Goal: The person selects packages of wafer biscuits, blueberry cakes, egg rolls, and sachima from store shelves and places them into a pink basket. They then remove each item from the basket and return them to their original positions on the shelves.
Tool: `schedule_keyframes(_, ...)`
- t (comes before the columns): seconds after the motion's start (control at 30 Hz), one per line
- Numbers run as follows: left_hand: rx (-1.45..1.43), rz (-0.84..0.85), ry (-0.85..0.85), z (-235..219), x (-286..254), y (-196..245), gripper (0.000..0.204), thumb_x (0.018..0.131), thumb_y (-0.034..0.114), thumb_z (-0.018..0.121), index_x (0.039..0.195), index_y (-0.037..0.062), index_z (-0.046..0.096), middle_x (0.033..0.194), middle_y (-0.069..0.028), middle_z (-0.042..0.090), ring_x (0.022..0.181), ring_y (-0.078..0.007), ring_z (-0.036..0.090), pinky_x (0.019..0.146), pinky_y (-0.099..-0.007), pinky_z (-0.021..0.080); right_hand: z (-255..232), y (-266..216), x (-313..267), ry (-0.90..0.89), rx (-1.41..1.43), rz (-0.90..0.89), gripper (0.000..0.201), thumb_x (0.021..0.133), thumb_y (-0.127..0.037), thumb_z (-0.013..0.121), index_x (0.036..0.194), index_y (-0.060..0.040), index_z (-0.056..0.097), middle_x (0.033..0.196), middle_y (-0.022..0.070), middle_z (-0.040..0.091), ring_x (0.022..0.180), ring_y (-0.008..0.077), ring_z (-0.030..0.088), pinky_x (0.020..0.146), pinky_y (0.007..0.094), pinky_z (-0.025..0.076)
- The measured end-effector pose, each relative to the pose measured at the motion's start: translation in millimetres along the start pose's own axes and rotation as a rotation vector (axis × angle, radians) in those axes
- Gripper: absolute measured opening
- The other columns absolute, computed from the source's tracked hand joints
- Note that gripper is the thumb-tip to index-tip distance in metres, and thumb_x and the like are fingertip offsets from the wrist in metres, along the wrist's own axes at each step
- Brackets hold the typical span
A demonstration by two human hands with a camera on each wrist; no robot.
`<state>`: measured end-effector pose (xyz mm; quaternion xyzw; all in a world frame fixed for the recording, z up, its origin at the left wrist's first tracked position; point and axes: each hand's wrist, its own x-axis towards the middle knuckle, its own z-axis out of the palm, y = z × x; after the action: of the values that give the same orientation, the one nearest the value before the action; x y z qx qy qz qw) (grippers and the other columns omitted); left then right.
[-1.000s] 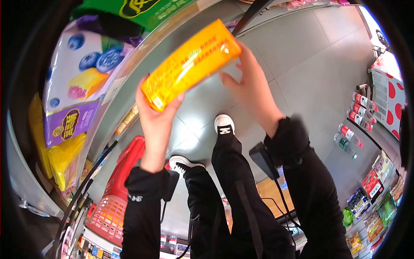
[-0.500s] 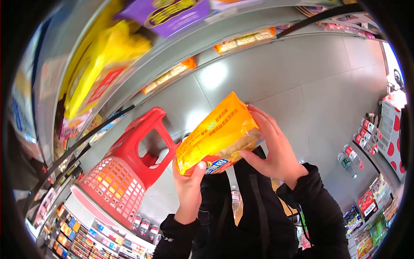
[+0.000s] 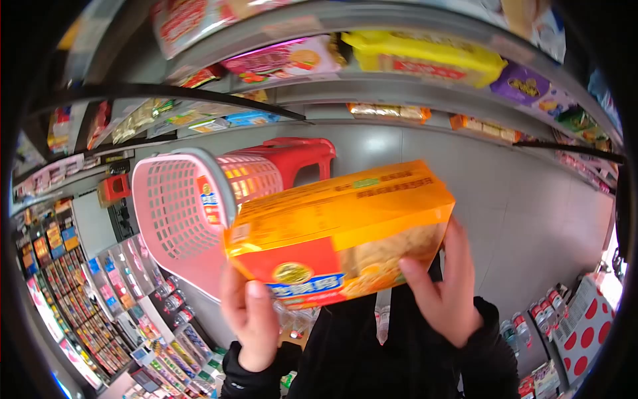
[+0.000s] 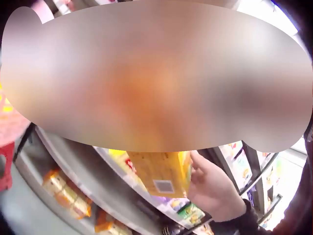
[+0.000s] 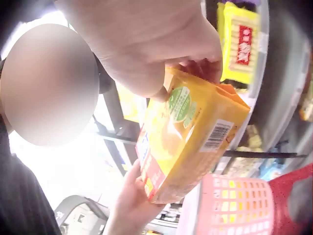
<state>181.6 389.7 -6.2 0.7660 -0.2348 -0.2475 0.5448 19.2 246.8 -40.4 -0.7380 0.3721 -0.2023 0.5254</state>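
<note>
A boxy orange-yellow snack packet (image 3: 339, 213) is held up in front of the body between both hands. Its red label and food picture face the wearer, and a barcode shows on one end in the right wrist view. The left hand (image 3: 252, 326) grips the packet's lower left corner, thumb on the front. At the opposite end, the right hand (image 3: 448, 289) holds it with the thumb on the front and fingers behind. In the left wrist view a large blur covers the left hand, leaving the packet's end (image 4: 164, 174) and the right hand (image 4: 215, 188) visible.
Behind the packet to the left, a pink shopping basket (image 3: 176, 249) with a grey rim lies near a red plastic stool (image 3: 325, 149). Shelves with packaged snacks, including a yellow packet (image 3: 425, 60), curve across the back. Water bottles (image 3: 522, 329) stand at right.
The view has swung toward the basket and shelves. The packet has come closer, its labelled front turned more toward the wearer. The right hand, apart from its far end earlier, now holds it.
</note>
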Motion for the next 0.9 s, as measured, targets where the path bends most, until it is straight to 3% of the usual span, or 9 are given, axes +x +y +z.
schedule_keyframes(0.17,-0.002,0.177,0.258,-96.7,30.4,22.5,0.040,0.091,0.022,0.038,0.123,-0.0017,0.034,0.115,-0.0099,0.047,0.103,-0.0171,0.047,0.087,-0.0297,0.038,43.9,-85.5,20.6,-0.154,0.045,-0.229,0.061,0.074,-0.018,0.060,0.121,0.0083,0.031,0.115,0.0239,0.043,0.100,0.0362,0.048,0.084,0.0380,0.039)
schedule_keyframes(0.37,-0.095,-0.026,0.164,-212.0,83.2,7.1,0.033,0.090,0.020,0.042,0.115,-0.0011,0.043,0.104,-0.0078,0.054,0.091,-0.0124,0.054,0.079,-0.0257,0.043,144.0,-135.3,29.2,-0.284,0.216,-0.289,0.066,0.076,-0.013,0.055,0.123,0.0137,0.018,0.123,0.0327,0.029,0.115,0.0417,0.033,0.095,0.0409,0.030)
schedule_keyframes(0.43,-0.070,-0.093,0.148,-234.0,100.9,-14.8,0.030,0.089,0.019,0.043,0.111,-0.0012,0.046,0.100,-0.0068,0.056,0.089,-0.0115,0.055,0.077,-0.0253,0.044,178.2,-135.3,28.3,-0.313,0.296,-0.180,0.066,0.076,-0.012,0.054,0.123,0.0149,0.016,0.123,0.0355,0.026,0.116,0.0442,0.029,0.096,0.0419,0.028)
schedule_keyframes(0.47,-0.111,-0.232,0.140,-242.6,110.0,-28.6,0.029,0.088,0.019,0.045,0.108,-0.0021,0.047,0.097,-0.0071,0.056,0.085,-0.0106,0.055,0.075,-0.0238,0.044,192.7,-133.4,28.2,-0.332,0.285,-0.136,0.066,0.076,-0.011,0.053,0.122,0.0161,0.015,0.122,0.0376,0.025,0.117,0.0457,0.027,0.097,0.0425,0.026)
schedule_keyframes(0.5,-0.151,-0.371,0.131,-249.8,118.3,-44.2,0.028,0.087,0.018,0.046,0.106,-0.0029,0.048,0.094,-0.0075,0.056,0.082,-0.0097,0.055,0.073,-0.0224,0.045,205.9,-129.3,28.7,-0.338,0.279,-0.135,0.066,0.076,-0.011,0.053,0.122,0.0161,0.015,0.122,0.0376,0.025,0.117,0.0457,0.027,0.097,0.0425,0.026)
schedule_keyframes(0.6,-0.158,-0.478,0.072,-249.2,136.3,-86.2,0.030,0.085,0.017,0.050,0.105,-0.0049,0.048,0.091,-0.0075,0.058,0.082,-0.0103,0.056,0.073,-0.0229,0.045,243.2,-112.9,32.5,-0.300,0.295,-0.005,0.067,0.076,-0.012,0.054,0.122,0.0167,0.014,0.123,0.0373,0.023,0.119,0.0450,0.024,0.100,0.0413,0.023)
schedule_keyframes(0.73,-0.222,-0.509,-0.018,-229.5,152.2,-110.9,0.032,0.085,0.018,0.050,0.107,-0.0043,0.048,0.092,-0.0081,0.058,0.081,-0.0099,0.056,0.071,-0.0227,0.046,265.8,-102.6,42.0,-0.191,0.260,0.117,0.070,0.076,-0.014,0.055,0.123,0.0165,0.013,0.126,0.0353,0.020,0.122,0.0429,0.019,0.102,0.0397,0.018)
schedule_keyframes(0.83,-0.250,-0.538,-0.028,-222.3,158.5,-128.4,0.031,0.085,0.018,0.049,0.107,-0.0044,0.048,0.091,-0.0076,0.058,0.080,-0.0102,0.057,0.070,-0.0231,0.047,273.2,-96.1,46.1,-0.159,0.138,0.086,0.070,0.076,-0.013,0.055,0.123,0.0156,0.013,0.128,0.0340,0.019,0.123,0.0421,0.017,0.102,0.0392,0.017)
schedule_keyframes(0.9,-0.371,-0.532,-0.149,-220.0,161.7,-139.9,0.030,0.086,0.016,0.048,0.108,-0.0042,0.047,0.092,-0.0075,0.058,0.081,-0.0110,0.057,0.071,-0.0240,0.047,277.6,-92.1,46.5,-0.159,0.178,0.099,0.070,0.075,-0.012,0.055,0.124,0.0139,0.012,0.129,0.0326,0.018,0.124,0.0412,0.016,0.102,0.0386,0.017)
